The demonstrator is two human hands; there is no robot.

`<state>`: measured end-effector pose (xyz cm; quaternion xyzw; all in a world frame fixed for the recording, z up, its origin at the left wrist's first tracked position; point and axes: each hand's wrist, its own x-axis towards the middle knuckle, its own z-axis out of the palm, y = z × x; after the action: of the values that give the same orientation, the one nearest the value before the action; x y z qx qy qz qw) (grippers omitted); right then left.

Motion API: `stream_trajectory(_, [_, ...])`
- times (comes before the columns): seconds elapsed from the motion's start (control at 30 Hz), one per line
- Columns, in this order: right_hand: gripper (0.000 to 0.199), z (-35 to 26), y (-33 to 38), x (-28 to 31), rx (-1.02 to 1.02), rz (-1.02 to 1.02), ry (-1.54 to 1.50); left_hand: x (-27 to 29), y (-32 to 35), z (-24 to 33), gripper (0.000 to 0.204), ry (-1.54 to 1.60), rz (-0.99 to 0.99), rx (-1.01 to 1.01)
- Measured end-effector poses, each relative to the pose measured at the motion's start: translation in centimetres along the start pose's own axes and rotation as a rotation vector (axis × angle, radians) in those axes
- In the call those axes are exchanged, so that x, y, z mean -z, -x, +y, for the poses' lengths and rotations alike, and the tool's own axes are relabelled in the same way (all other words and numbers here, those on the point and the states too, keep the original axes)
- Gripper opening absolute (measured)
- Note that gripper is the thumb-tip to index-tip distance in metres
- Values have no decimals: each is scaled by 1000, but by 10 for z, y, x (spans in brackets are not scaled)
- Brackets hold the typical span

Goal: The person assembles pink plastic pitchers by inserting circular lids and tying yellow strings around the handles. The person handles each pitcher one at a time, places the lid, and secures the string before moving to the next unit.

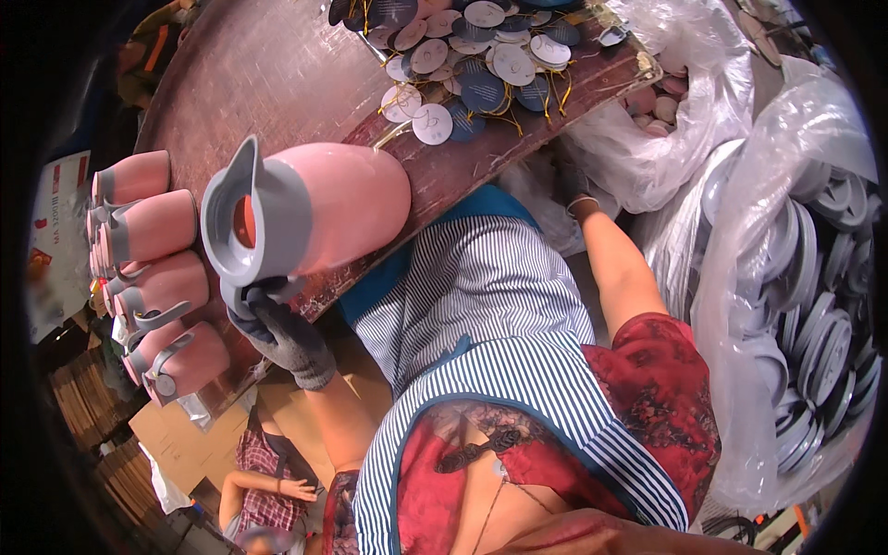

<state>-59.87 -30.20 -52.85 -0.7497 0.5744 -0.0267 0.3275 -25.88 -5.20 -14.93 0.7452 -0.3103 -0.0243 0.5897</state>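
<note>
A pink vacuum jug (356,199) with a grey collar, spout and handle lies tilted over the table's near edge, its reddish-orange mouth facing left. My left hand (282,338), in a dark grey knit glove, is closed on the jug's grey handle. Beyond the table edge, my right hand (568,180) reaches down beside a clear plastic bag (615,153). Shadow and plastic hide its fingers, so I cannot see whether it holds anything. Inside that bag are pink round pieces (661,102).
Several pink jugs (153,227) stand along the table's left side. Round white and navy tags (481,88) with yellow strings are heaped at the far edge of the brown table (277,65). A plastic sack of grey lids (819,351) stands at right. Another person (268,481) is at lower left.
</note>
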Motion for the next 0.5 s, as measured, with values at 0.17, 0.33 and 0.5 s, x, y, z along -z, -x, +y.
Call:
stream_trajectory(0.17, [43,19,-42,-33,-194,-95,103,27,13,-32,43,-45,155,76])
stream_trajectory(0.33, [49,37,-65,-65,-308,-191,194,52,25,-38,49,-599,115,-149])
stream_trajectory(0.5, [56,52,-60,-86,-389,-212,206,35,22,-30,48,-383,141,-35])
